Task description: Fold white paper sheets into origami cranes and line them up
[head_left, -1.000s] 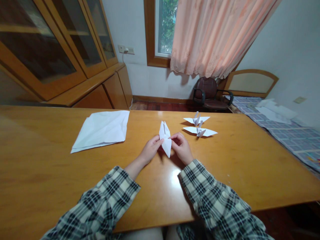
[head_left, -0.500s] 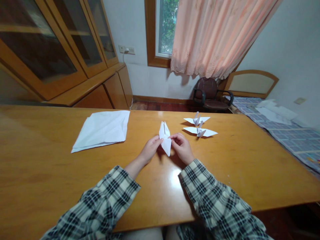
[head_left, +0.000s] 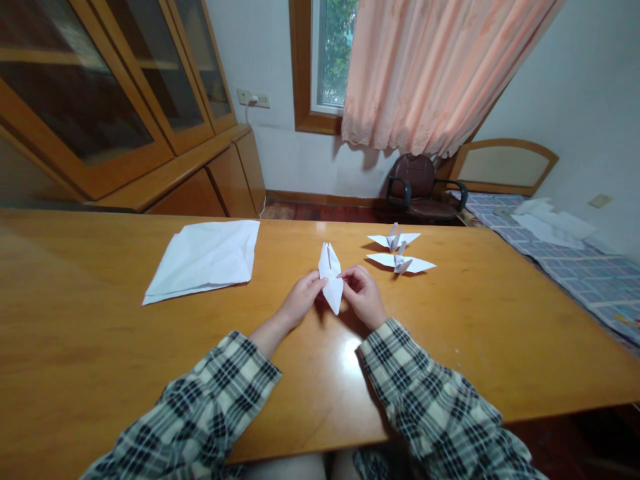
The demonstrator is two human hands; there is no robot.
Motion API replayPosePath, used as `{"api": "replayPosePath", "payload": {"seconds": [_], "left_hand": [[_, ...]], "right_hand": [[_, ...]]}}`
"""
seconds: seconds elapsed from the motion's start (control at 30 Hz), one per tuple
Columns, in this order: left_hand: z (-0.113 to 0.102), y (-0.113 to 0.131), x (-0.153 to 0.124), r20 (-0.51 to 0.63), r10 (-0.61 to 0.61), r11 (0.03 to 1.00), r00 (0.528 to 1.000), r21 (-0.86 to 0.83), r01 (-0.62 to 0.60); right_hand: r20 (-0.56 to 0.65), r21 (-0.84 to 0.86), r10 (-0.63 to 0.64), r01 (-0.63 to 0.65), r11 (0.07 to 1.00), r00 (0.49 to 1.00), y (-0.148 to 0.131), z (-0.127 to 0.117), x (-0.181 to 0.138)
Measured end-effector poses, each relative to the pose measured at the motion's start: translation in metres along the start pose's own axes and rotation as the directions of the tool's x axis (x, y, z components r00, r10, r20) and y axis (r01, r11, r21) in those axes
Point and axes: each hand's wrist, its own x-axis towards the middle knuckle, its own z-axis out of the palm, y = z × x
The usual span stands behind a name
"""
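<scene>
A white folded paper (head_left: 331, 270), long and diamond-shaped with a split upper point, is held up a little over the table. My left hand (head_left: 302, 297) pinches its left edge, thumb in front. On the opposite edge my right hand (head_left: 364, 295) is closed, thumb and forefinger gripping the paper near its middle. The paper hides some of my fingertips. Two finished paper cranes with spread wings stand to the right: a nearer crane (head_left: 401, 264) and a farther crane (head_left: 394, 239).
White paper sheets (head_left: 207, 257) lie stacked on the left of the wooden table (head_left: 125, 373). Beyond the table are a glass-door cabinet (head_left: 165, 143), a brown armchair (head_left: 417, 183) and a bed (head_left: 555, 247) with papers on it.
The lower point of the folded paper has shifted very slightly, and its lower half looks flatter. Both hands keep nearly the same place and grip.
</scene>
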Motion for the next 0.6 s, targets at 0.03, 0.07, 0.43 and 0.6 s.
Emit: {"api": "replayPosePath", "payload": {"seconds": [0.03, 0.07, 0.43, 0.6], "left_hand": [[0.0003, -0.0003, 0.0003, -0.005, -0.003, 1.0, 1.0, -0.005, 0.003], [0.0007, -0.0004, 0.0005, -0.009, -0.008, 1.0, 1.0, -0.013, 0.008], [0.0057, 0.0003, 0.0005, 0.058, 0.01, 1.0, 0.998, -0.029, -0.009], [0.0046, -0.0024, 0.0013, 0.019, 0.036, 0.999, 0.999, 0.027, -0.036]], "right_hand": [[0.004, -0.02, -0.011, 0.011, 1.0, 1.0, -0.001, -0.0004, -0.0001], [0.01, -0.032, -0.02, 0.02, 0.999, 1.0, -0.0018, -0.0009, -0.0003], [0.039, 0.309, 0.229, -0.229, 0.923, 0.973, 0.0028, 0.002, 0.0001], [0.137, 0.218, 0.255, -0.281, 0.935, 0.957, 0.0011, 0.0039, -0.0006]]}}
